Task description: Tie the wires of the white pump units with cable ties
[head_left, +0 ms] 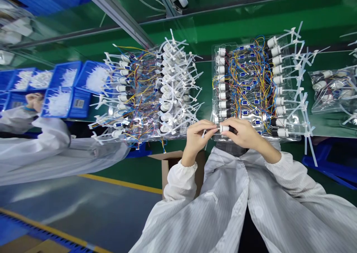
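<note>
My left hand (197, 135) is closed in a pinch on a white cable tie (204, 133) at the near edge of the green bench. My right hand (242, 132) is closed around a small black-and-white cylindrical part (224, 128), its white end pointing at the left hand. Both hands meet just in front of a clear plastic tray (292, 136) holding rows of the same wired parts with white ties sticking out. A second clear tray (156, 136), heaped with tied parts and coloured wires, lies to the left of my hands.
Blue bins (73, 103) of white ties stand at the far left, where another person's white sleeve (41, 141) and hand reach. Plastic bags of parts (331, 89) lie at the right. A cardboard box (170, 160) sits below the bench edge. A metal rail (117, 13) crosses overhead.
</note>
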`<action>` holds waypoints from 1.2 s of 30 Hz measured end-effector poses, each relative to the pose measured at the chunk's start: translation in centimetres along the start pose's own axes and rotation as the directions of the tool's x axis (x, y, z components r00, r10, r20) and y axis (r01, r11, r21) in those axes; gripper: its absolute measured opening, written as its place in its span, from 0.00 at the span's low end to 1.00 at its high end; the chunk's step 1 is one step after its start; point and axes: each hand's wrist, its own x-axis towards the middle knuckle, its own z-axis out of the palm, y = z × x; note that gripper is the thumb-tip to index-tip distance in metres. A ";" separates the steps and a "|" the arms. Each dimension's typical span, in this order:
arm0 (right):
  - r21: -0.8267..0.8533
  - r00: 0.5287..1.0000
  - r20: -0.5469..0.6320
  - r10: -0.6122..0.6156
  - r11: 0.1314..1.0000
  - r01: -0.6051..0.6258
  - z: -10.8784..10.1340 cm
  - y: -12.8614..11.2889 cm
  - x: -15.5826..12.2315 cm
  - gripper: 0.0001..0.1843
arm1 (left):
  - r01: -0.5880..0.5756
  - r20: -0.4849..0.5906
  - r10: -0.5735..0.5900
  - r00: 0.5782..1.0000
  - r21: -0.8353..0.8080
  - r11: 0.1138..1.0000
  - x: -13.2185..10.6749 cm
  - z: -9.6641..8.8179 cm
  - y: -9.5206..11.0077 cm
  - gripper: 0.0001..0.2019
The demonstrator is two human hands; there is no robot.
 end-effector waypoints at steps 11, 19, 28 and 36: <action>0.061 0.999 -0.007 0.038 0.997 -0.038 0.1 0.4 -0.1 0.11 | -0.027 0.022 0.027 0.999 -0.003 1.000 0.0 0.4 0.1 0.05; 0.085 0.999 0.024 0.039 0.996 -0.040 0.2 0.5 0.0 0.10 | 0.009 0.017 -0.009 1.000 0.009 1.000 -0.6 0.6 0.0 0.02; 0.109 0.999 0.022 0.040 0.993 -0.043 0.3 0.7 0.0 0.09 | 0.020 0.040 -0.019 0.999 -0.042 0.999 -0.7 0.6 -0.7 0.05; 0.112 0.999 0.005 0.053 0.992 -0.053 0.4 0.5 0.0 0.09 | 0.097 0.026 -0.097 0.995 -0.004 0.995 -0.9 0.9 -0.7 0.02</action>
